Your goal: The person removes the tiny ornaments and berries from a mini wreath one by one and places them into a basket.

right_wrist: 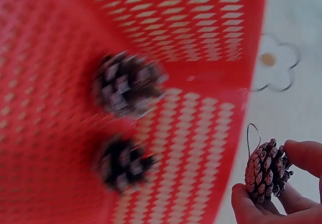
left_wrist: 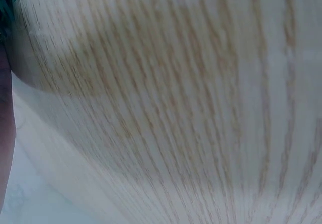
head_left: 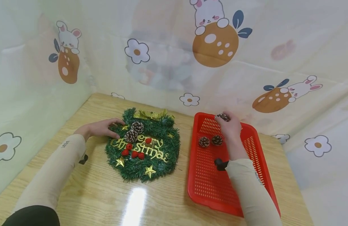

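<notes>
Between the fingers and thumb of my right hand (head_left: 231,127) is a pine cone (right_wrist: 266,171) with pale-tipped scales and a thin hanging loop, held over the far rim of the red basket (right_wrist: 193,78). Two more pine cones, one (head_left: 204,142) beside the other (head_left: 217,140), lie inside that basket. My left hand (head_left: 104,128) touches the left edge of a green Christmas wreath (head_left: 165,157), fingers spread at its tinsel. On the wreath sit two frosted pine cones (head_left: 131,136), red berries (head_left: 134,154), gold stars (head_left: 149,171) and gold "Merry Christmas" lettering (head_left: 152,150).
A wooden table (head_left: 92,188) carries the wreath on the left and the basket on the right. Patterned cloth (head_left: 162,72) with rabbits and flowers hangs closely around the table's back and sides. A gold ribbon bow (head_left: 151,115) tops the wreath.
</notes>
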The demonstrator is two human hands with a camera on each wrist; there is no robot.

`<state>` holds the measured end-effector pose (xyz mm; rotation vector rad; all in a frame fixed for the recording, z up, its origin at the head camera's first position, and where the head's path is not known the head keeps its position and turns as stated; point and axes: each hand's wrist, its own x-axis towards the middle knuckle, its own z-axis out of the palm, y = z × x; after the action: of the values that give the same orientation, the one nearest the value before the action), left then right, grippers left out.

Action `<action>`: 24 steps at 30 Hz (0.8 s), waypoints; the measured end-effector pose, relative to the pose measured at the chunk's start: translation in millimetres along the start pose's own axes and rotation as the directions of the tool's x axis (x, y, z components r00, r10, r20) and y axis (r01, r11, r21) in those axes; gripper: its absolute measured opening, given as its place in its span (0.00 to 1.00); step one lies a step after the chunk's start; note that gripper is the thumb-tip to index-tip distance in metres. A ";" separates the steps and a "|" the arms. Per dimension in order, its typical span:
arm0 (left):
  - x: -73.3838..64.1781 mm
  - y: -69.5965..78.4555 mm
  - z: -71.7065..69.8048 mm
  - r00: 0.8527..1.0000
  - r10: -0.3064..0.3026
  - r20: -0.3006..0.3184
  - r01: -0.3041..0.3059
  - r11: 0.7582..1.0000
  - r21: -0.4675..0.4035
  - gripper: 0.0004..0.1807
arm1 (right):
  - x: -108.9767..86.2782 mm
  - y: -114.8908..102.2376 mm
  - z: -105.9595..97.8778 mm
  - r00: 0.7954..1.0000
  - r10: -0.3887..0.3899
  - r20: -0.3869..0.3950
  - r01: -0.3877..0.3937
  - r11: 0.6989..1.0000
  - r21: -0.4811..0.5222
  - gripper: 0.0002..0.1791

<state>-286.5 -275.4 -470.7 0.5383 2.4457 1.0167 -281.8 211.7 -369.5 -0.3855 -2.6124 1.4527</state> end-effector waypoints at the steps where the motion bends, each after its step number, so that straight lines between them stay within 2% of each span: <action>1: 0.3 -0.7 0.0 1.000 0.005 -0.001 -0.005 1.000 0.002 0.40 | 1.4 4.7 -1.7 1.000 0.014 -0.007 -0.014 1.000 -0.016 0.27; 4: 1.0 -1.9 -0.2 1.000 0.008 -0.003 -0.008 1.000 0.011 0.40 | 3.8 17.6 -6.6 0.998 0.066 -0.012 -0.067 0.996 -0.061 0.24; 9: 1.3 -0.3 -0.4 1.000 0.004 0.001 -0.004 1.000 0.006 0.39 | 5.7 34.0 -15.3 0.989 0.149 0.015 -0.146 0.981 -0.129 0.27; 17: 0.1 1.7 -0.1 1.000 0.004 -0.002 -0.004 1.000 -0.005 0.39 | 13.2 59.6 -24.1 0.968 0.232 0.097 -0.204 0.950 -0.236 0.27; 21: 0.6 0.1 0.1 1.000 0.003 0.000 -0.003 1.000 -0.011 0.39 | 16.9 73.9 -26.0 0.962 0.247 0.115 -0.202 0.929 -0.310 0.23; 24: 0.3 -0.5 0.4 1.000 0.006 0.003 -0.006 1.000 -0.002 0.39 | 18.8 82.8 -26.8 0.963 0.231 0.137 -0.166 0.912 -0.375 0.21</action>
<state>-286.7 -275.4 -471.4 0.5468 2.4416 1.0208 -280.5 280.7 -425.8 -0.6031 -3.0734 1.0919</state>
